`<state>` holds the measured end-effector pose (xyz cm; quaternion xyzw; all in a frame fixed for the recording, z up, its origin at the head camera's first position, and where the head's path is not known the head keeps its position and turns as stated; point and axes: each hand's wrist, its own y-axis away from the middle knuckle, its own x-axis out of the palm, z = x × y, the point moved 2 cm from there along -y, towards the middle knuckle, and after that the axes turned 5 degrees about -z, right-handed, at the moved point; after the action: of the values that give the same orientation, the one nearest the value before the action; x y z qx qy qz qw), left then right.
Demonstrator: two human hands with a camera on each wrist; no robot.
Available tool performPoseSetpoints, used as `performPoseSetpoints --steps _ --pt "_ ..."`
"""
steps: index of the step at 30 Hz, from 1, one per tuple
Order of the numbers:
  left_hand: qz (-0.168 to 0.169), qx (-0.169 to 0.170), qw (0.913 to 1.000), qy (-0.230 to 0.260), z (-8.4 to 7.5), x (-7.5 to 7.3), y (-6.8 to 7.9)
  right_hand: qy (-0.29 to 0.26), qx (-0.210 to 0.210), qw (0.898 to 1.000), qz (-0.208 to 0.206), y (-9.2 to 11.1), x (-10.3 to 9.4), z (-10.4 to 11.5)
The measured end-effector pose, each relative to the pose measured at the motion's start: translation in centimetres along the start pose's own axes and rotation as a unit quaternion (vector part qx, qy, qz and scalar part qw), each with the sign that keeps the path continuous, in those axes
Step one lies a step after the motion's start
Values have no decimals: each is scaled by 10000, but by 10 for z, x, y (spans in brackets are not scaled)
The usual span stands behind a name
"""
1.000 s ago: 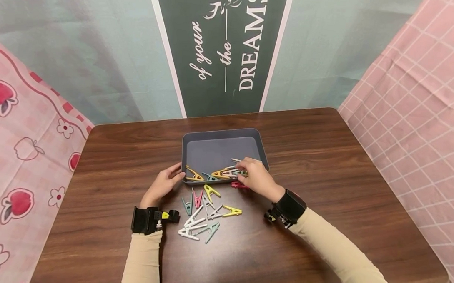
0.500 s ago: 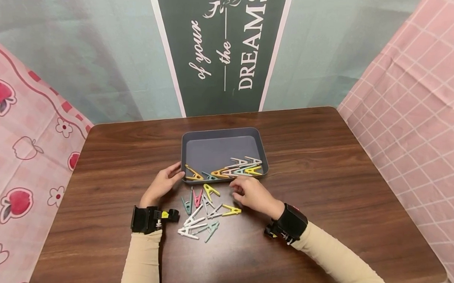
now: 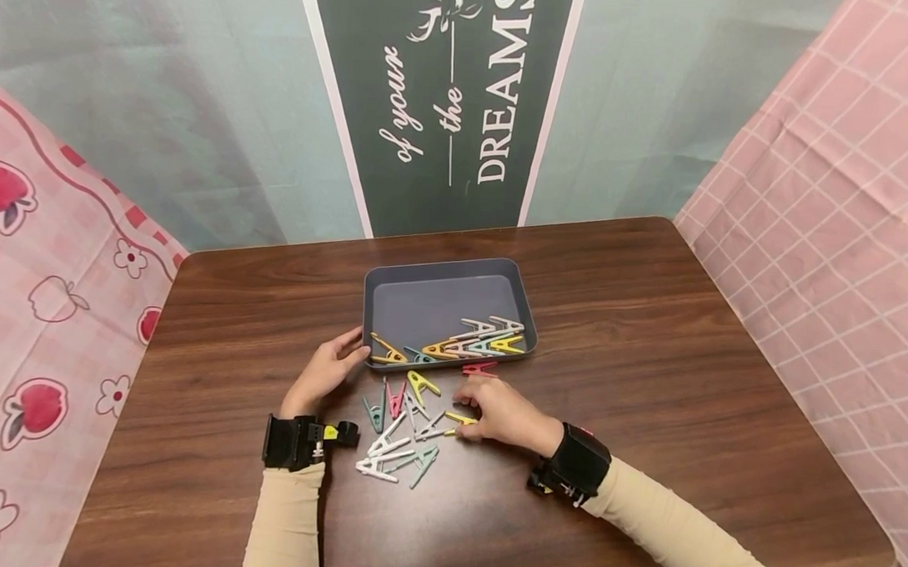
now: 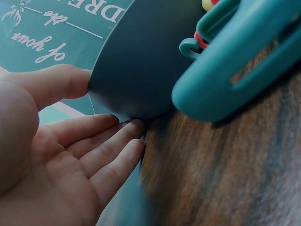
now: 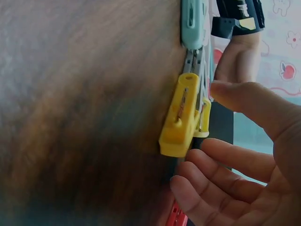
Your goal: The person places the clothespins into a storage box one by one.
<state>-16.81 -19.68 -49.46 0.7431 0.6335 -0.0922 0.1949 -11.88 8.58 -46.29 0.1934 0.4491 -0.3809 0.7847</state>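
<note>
My left hand [image 3: 325,377] touches the left front corner of a grey tray [image 3: 424,271]. Its fingers lie fairly straight against the outer wall in the left wrist view, the thumb at the rim. Several plastic clothespins lie along the tray's front side, such as an orange clothespin [image 3: 388,350]. My right hand [image 3: 505,415] is beside a yellow clothespin [image 5: 179,120] on the table, thumb and fingers apart around it. In the right wrist view I see no firm hold on it. The hand partly covers that clothespin in the head view.
Loose clothespins lie before the tray: a yellow clothespin [image 3: 423,387], a red clothespin [image 3: 395,398], a dark green clothespin [image 4: 225,70], white clothespins and a pale green clothespin [image 3: 424,461]. Another red clothespin [image 3: 479,369] sits by the tray's front wall. Wooden table [image 3: 633,323] surrounds them.
My right hand has left the clothespins in the tray, where a yellow one now shows at the right, and moved down to the yellow clothespin on the table. The left hand stays.
</note>
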Motion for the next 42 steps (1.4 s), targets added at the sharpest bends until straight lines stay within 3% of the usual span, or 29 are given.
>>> performPoseSetpoints --steps 6,13,26,42 --pt "-9 44 10000 -54 -1 0 0 18 28 9997 223 1 6 2" --pt "-10 42 10000 -70 0 0 0 74 -132 9998 150 0 10 1" --pt "-28 89 9999 -100 0 0 0 35 -2 9996 280 2 9 1" --pt "-13 84 9998 -175 3 -1 -1 337 -319 9988 -148 -1 -3 5"
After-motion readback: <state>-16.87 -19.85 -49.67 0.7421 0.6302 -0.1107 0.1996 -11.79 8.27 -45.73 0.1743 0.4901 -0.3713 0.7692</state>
